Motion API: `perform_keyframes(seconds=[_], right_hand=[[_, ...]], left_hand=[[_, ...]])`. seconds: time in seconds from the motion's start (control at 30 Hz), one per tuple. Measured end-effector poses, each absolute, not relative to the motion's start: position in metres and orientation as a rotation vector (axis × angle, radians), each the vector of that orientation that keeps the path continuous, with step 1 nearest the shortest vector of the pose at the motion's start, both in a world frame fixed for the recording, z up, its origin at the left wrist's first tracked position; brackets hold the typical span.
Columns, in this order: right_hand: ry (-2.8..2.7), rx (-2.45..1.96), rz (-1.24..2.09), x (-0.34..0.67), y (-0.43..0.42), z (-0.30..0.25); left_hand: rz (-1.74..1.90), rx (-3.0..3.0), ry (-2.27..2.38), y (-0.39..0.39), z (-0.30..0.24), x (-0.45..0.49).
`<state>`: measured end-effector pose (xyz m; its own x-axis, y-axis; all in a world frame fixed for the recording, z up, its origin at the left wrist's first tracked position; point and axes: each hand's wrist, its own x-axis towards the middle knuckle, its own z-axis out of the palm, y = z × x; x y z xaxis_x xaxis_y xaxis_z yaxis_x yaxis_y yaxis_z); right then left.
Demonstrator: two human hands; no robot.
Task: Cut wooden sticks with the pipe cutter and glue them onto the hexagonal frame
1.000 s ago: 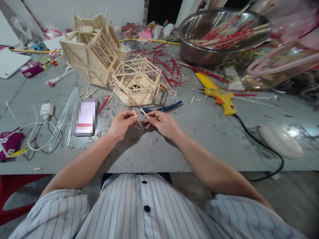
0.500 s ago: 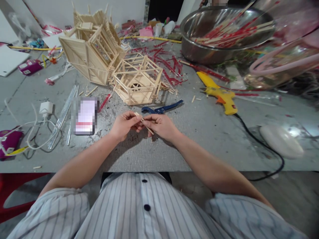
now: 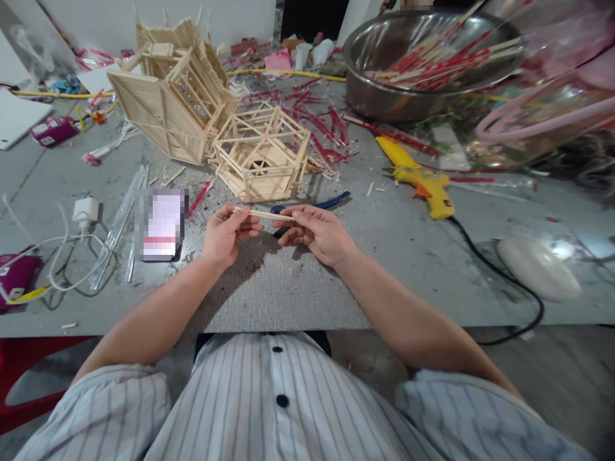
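Now the sticks (image 3: 269, 215) lie nearly level from left to right, held over the near middle of the table (image 3: 288, 304); half a second ago they slanted toward the near right, and the hands were closer together. The left hand (image 3: 229, 232) pinches their left end between thumb and fingers, while the right hand (image 3: 314, 232) has its thumb and fingertips at the other end, its lower fingers loosely curled. It looks like 2 sticks side by side, though blur makes the count unsure. That turn seems to bring them into line, with neither fixed to anything yet. Just beyond the right hand lies a blue-handled tool (image 3: 335, 201), partly hidden. Farther off stands the small stick frame (image 3: 259, 182), with the glue gun (image 3: 438, 189) to its right and the larger stick model (image 3: 161, 121) at far left.
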<state>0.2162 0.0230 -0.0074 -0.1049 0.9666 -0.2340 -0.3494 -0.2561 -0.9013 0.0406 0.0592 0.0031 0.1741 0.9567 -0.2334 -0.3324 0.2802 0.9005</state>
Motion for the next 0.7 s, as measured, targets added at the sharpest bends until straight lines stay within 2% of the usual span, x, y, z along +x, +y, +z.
perform_keyframes(seconds=[0.23,0.7], right_hand=[[-0.898,-1.091,1.379,0.217,0.025,-0.013],[-0.971,-1.128,1.317,0.219,0.026,-0.019]], left_hand=[[1.02,0.873,0.932,0.057,0.002,0.04],[1.049,1.048,0.967,0.055,-0.002,0.041]])
